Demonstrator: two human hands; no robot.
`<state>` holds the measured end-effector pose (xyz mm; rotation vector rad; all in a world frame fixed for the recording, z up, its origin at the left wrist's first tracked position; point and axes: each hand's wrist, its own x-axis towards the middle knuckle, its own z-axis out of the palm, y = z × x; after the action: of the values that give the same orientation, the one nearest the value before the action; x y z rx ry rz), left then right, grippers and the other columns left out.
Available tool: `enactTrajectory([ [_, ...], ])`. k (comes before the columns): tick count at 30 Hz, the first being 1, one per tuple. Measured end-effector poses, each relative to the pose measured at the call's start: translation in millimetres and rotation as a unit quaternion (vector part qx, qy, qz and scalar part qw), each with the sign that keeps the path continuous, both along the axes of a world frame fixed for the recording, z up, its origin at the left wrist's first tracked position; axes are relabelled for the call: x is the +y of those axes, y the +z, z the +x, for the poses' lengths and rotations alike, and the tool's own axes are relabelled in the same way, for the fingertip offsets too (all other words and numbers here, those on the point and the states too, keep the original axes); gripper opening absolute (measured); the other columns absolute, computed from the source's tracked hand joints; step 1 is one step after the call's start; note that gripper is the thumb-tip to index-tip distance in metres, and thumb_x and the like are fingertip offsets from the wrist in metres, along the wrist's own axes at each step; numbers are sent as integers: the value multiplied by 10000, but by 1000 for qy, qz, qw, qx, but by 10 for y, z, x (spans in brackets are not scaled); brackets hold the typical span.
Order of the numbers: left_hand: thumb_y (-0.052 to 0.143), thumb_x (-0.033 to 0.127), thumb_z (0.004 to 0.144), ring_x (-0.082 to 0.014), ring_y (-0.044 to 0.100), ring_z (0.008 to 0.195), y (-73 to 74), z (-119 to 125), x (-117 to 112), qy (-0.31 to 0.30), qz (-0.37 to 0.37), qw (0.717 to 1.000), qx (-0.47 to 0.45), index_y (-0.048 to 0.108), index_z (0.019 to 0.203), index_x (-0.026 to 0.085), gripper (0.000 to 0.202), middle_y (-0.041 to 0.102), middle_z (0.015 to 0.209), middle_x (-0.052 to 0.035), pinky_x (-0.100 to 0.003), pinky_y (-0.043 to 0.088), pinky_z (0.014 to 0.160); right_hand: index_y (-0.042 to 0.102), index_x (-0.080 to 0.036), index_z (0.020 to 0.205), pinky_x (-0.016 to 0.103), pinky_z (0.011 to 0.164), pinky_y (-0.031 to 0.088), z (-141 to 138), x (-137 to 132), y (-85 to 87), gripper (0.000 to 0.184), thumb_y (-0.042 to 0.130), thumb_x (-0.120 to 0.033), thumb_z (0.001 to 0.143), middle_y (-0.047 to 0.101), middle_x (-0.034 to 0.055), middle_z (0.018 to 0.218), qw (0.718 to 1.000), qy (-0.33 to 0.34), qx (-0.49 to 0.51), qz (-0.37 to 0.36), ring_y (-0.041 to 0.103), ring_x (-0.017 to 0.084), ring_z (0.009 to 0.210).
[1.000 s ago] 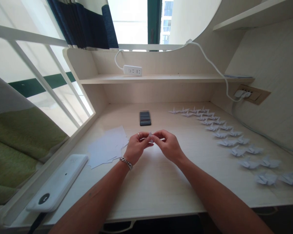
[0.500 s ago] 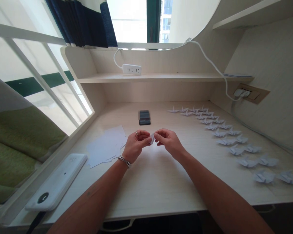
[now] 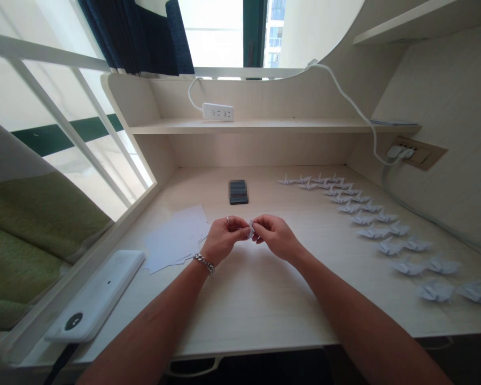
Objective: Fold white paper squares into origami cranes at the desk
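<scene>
My left hand (image 3: 223,239), with a ring and a chain bracelet, and my right hand (image 3: 274,236) meet above the pale wooden desk (image 3: 264,299). Between their fingertips they pinch a small folded piece of white paper (image 3: 250,230), mostly hidden by my fingers. To the left of my left hand lies a loose stack of white paper sheets (image 3: 176,239). Rows of several white origami cranes (image 3: 372,232) stretch along the right side of the desk, well beyond my right hand.
A dark phone (image 3: 238,192), partly blurred, lies near the back of the desk. A white power bank (image 3: 96,295) sits at the left edge. Above are a shelf with a white power strip (image 3: 218,112) and its cable. A window railing and green cushion lie left.
My hands have drawn slightly closer around the folded paper, which stays pinched between them. The view has shifted a little with my head.
</scene>
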<state>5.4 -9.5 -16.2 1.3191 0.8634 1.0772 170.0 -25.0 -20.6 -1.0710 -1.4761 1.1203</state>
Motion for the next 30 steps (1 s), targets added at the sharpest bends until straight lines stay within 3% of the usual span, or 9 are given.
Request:
enactTrajectory([
  [4,805,344,621,-166,644,712,27,25,-20,19,20,999,39,671,753,117,295,698,744,-74,-307,521,720,649,-172,861,272,598,512,-20,-31,-24,177,543,-310,833,676,34,723,989,-64,-101,87,628,150,648],
  [8,797,369,633,-141,627,678,27,61,-44,29,8,999,24,629,709,122,308,666,685,-39,-295,529,710,649,-186,841,263,605,497,-34,-74,13,139,536,-265,834,686,34,777,974,-85,-154,142,625,150,671],
  [15,754,358,693,-142,644,751,10,92,-38,3,-54,996,-72,593,739,125,287,657,731,-16,-384,542,825,640,-180,832,253,603,478,-47,-92,52,157,518,-277,853,675,26,767,971,-106,-147,154,615,147,671],
  [21,755,263,675,-132,650,649,35,85,-35,103,-27,994,-22,556,767,135,254,641,670,2,-326,570,709,625,-178,849,255,623,468,-48,-76,18,141,508,-255,863,671,44,813,955,-144,-176,192,608,153,701],
  [24,731,274,703,-151,659,599,18,74,-37,77,-3,997,24,549,857,146,270,655,640,-7,-309,569,617,619,-177,864,265,645,466,-48,-80,-3,142,489,-232,875,661,60,850,940,-131,-215,229,600,165,743],
  [27,715,281,721,-159,672,613,-4,71,-34,48,19,998,47,578,856,127,247,675,673,-36,-315,575,625,613,-176,854,278,667,464,-54,-84,-13,143,477,-216,879,650,68,854,931,-119,-240,246,594,174,767],
  [30,724,232,699,-164,682,634,-10,76,-24,65,15,998,20,584,858,117,241,687,703,-45,-327,581,659,603,-181,850,286,672,469,-61,-60,-36,141,482,-246,881,653,63,857,946,-130,-204,215,603,174,766],
])
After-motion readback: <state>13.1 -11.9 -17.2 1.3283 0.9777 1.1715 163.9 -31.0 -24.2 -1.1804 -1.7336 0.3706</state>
